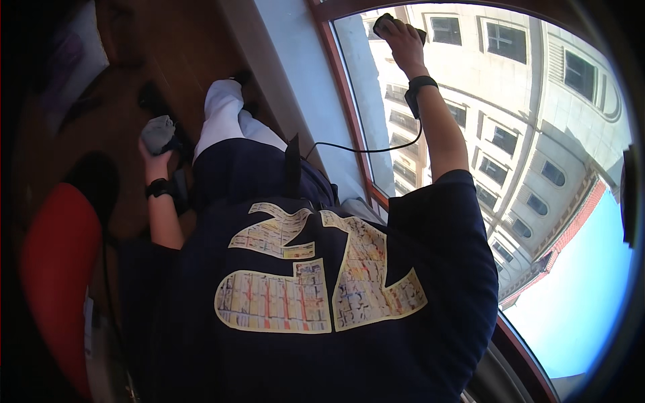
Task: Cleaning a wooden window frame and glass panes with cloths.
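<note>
In my right hand [404,46], raised at the upper right, is a dark, pad-like object [385,25]. The hand appears to press it against the window pane [360,75], though contact is hard to confirm. My left hand [157,153] hangs low on the left, gripping a bunched grey cloth [157,133]. Its fingers are partly hidden in shadow. A black strap circles each wrist, and a thin black cable [368,150] runs from the right wrist to my waist.
A reddish window frame [347,108] borders the glass, beside a pale sill [302,75]. Buildings show outside. At left are a red rounded object [63,257], perhaps a chair back, and a pale item [80,60] in shadow. The brown floor [176,45] is dim.
</note>
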{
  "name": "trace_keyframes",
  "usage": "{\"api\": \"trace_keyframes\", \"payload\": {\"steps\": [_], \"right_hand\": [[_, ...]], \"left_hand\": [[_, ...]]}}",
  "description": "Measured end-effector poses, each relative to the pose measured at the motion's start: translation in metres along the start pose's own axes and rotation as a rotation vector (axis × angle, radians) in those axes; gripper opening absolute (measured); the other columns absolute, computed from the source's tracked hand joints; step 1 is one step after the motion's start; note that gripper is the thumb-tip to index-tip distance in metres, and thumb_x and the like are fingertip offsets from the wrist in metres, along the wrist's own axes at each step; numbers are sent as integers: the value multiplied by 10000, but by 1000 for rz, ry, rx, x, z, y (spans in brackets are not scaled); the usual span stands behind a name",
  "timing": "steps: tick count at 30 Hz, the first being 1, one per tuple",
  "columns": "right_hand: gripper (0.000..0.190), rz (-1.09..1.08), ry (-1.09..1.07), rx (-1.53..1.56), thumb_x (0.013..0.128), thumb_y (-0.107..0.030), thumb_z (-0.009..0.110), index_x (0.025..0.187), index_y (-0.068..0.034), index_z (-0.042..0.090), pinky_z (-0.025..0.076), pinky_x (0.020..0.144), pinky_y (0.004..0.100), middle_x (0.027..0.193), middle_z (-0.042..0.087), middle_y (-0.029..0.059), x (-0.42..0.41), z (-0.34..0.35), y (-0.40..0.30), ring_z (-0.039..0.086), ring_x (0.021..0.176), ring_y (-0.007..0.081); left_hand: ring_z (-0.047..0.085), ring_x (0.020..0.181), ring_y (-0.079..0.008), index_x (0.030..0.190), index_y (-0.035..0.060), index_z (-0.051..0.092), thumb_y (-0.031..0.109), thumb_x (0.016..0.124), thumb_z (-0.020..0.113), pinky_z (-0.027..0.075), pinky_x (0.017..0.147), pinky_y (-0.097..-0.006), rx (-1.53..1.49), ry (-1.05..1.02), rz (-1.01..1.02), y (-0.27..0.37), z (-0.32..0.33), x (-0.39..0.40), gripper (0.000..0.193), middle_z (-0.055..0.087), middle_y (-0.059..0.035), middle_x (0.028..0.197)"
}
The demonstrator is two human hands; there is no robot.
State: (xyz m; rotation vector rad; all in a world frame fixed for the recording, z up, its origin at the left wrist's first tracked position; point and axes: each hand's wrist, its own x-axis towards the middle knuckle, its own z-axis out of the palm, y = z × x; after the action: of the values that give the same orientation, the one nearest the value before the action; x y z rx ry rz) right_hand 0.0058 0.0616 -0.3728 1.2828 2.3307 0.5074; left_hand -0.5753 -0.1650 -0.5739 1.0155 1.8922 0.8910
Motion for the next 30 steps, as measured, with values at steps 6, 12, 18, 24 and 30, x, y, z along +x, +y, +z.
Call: {"api": "trace_keyframes", "payload": {"steps": [6, 12, 18, 24, 30], "right_hand": [[364, 2, 55, 18, 803, -129, 505, 1139, -252, 570, 334, 980, 316, 1251, 463, -61, -15, 16, -18, 421, 1168, 148], [418, 72, -6, 43, 804, -142, 489, 1209, -247, 502, 325, 990, 292, 1278, 417, -73, -130, 12, -44, 381, 1200, 136], [391, 78, -277, 223, 780, -121, 498, 1160, -201, 533, 315, 1010, 299, 1248, 432, -34, -288, 6, -69, 364, 1209, 148], [310, 614, -537, 284, 782, -119, 503, 1062, -203, 606, 291, 1002, 342, 1238, 460, -32, -416, -38, -114, 378, 1196, 165], [394, 1849, -568, 258, 700, -82, 594, 1043, -273, 628, 303, 947, 392, 1197, 474, -37, -417, -44, -213, 425, 1114, 198]], "left_hand": [[524, 1028, -297, 1022, 64, 559, 361, 769, 559, 444, 858, -430, -1052, 181, -702, -82, -8, 39, 390, 558, -106, 1115], [540, 958, -318, 1014, 64, 561, 351, 783, 514, 454, 820, -448, -1310, 271, -1020, -27, -34, 53, 371, 562, -138, 1058], [545, 911, -314, 1018, 54, 542, 323, 795, 489, 473, 765, -426, -1183, 133, -954, -14, -33, 76, 354, 554, -147, 993], [561, 898, -276, 924, 103, 588, 367, 775, 496, 474, 747, -404, -1066, 9, -1037, 31, -7, 109, 316, 599, -93, 957], [571, 882, -272, 884, 106, 604, 408, 737, 514, 477, 743, -407, -871, -121, -1085, 95, 52, 151, 348, 615, -78, 928]]}}
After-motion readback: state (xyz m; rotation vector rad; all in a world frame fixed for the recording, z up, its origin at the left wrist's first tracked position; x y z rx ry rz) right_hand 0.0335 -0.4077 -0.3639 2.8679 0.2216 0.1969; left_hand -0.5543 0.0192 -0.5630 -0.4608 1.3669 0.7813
